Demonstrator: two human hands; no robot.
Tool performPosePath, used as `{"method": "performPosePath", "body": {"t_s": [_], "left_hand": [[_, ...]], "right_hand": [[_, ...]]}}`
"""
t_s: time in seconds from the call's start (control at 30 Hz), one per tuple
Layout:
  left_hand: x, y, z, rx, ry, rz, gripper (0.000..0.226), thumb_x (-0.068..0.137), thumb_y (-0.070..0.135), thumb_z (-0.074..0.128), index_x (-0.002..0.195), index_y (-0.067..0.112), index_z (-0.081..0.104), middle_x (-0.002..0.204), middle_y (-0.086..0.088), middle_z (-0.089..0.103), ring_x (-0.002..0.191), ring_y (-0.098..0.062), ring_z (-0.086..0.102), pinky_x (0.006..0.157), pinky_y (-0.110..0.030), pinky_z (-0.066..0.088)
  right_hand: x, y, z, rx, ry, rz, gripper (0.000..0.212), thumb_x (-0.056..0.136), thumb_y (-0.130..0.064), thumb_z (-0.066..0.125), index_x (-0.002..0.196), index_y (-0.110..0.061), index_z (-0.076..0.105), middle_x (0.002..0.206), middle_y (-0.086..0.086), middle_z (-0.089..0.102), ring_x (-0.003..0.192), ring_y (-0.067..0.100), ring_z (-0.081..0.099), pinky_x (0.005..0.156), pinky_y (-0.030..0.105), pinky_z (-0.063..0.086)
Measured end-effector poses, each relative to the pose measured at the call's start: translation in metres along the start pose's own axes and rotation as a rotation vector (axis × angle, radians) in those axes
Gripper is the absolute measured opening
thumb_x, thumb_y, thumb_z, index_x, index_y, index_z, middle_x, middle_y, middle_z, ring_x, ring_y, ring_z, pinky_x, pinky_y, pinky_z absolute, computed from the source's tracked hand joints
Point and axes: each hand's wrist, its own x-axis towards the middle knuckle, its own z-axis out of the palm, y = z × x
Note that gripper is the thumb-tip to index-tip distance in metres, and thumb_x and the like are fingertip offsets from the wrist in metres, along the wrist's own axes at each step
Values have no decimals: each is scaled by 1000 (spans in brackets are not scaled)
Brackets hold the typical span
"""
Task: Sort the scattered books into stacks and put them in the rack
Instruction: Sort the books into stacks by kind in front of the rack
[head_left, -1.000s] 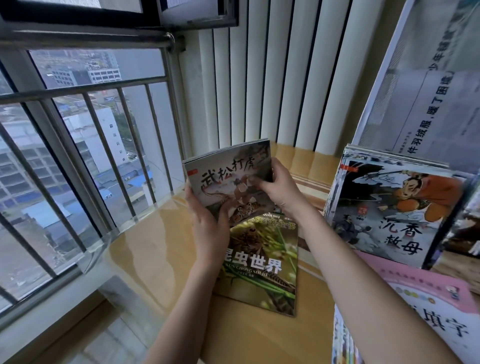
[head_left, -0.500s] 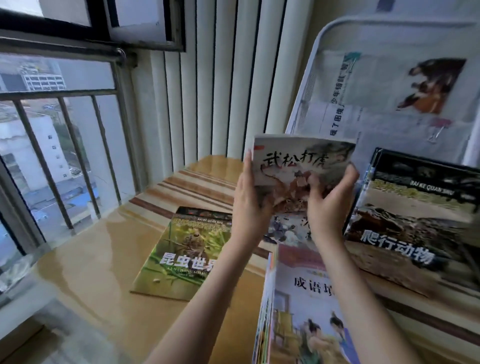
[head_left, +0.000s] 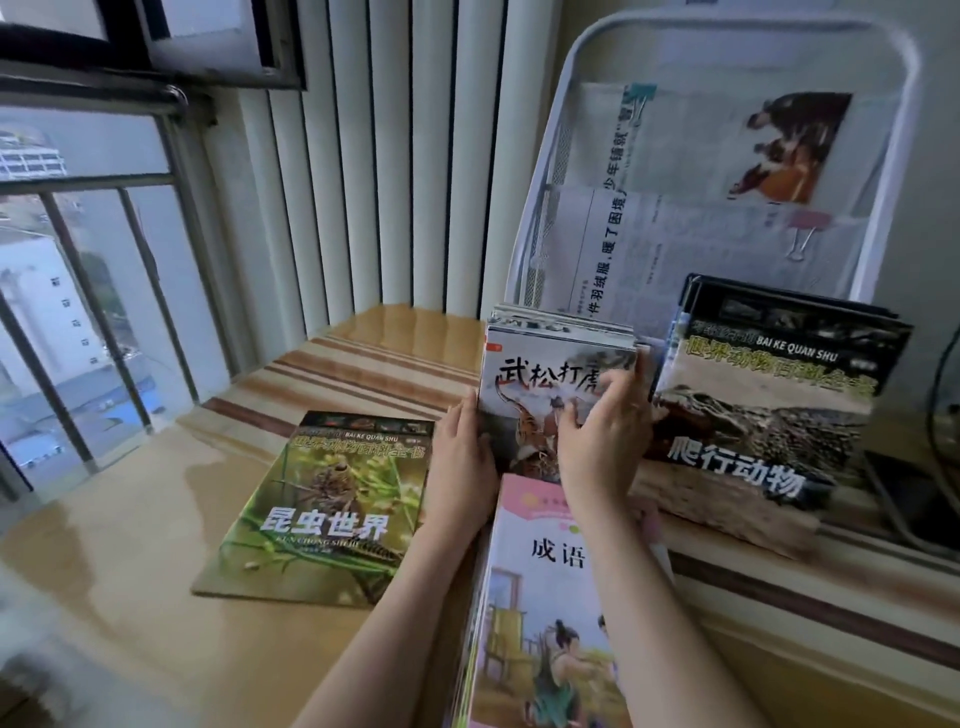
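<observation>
Two hands (head_left: 462, 462) (head_left: 602, 441), one flat green book (head_left: 322, 509), three book stacks (head_left: 561, 332), one rack (head_left: 727, 156).
</observation>
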Motion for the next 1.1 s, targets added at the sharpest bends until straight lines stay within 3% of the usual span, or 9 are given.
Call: {"method": "performPosePath", "body": {"t_s": [0.17,0.27,0.4,0.5,0.57,0.63,0.77,0.97,1.1], "left_hand": [[3,-21,-66,508,125,-341,65,87,19,47,147,13,21,151,-16,27,139,-35,21,113,-52,12],[-4,-54,-113,571,-120,-784,81,87,43,46,149,12,4,154,-24,12,141,-43,10,110,-66,8],[-27,-64,-130,650,-135,-668,68,91,44,44,144,6,23,142,-22,39,130,-40,31,102,-50,31],[-30,-66,-144,428,44,-698,56,88,39,52,130,5,40,125,-19,54,117,-38,45,96,-47,36],[-26,-77,-156,-51,163,-801,43,86,35,60,110,0,54,111,-21,62,98,-35,57,89,-45,47],[-26,-78,-167,-281,250,-833,39,88,37,57,95,-2,60,101,-23,66,87,-35,63,86,-47,53],[-32,-51,-177,-143,378,-650,41,100,34,38,99,1,62,98,-16,64,89,-32,60,79,-36,46],[-17,36,-189,-339,514,-118,32,102,30,33,86,11,53,71,7,52,63,1,48,57,-20,38],[3,104,-138,-446,444,103,28,102,29,35,92,8,51,72,5,50,64,-12,50,60,-37,43]], "right_hand": [[-18,-41,-10,173,-346,-371,10,90,-24,54,97,-18,57,64,-8,60,67,17,55,85,36,40],[-44,-82,-5,-71,-724,-426,44,96,-45,37,130,-18,46,86,-1,69,91,20,61,110,42,21],[-92,-106,15,-212,-1145,-305,82,92,-60,36,151,-15,0,122,20,59,124,37,46,111,57,20],[-98,-107,16,-110,-1166,-211,93,85,-62,50,150,-19,-1,123,20,55,112,36,52,92,44,45],[-91,-107,11,136,-1192,-12,94,82,-58,59,148,-20,3,119,11,56,97,27,59,77,36,51],[-86,-107,8,420,-1182,241,88,82,-51,65,145,-19,11,133,8,47,113,26,53,89,34,47],[-80,-112,8,649,-955,469,78,81,-47,67,140,-18,24,142,7,37,126,25,42,94,31,38],[-45,-116,-39,881,-694,256,40,91,-42,54,122,-19,42,112,-4,54,106,17,56,73,22,42],[5,-72,-93,867,-196,159,33,91,-27,59,113,-17,36,107,-5,56,91,1,56,69,10,42]]}}
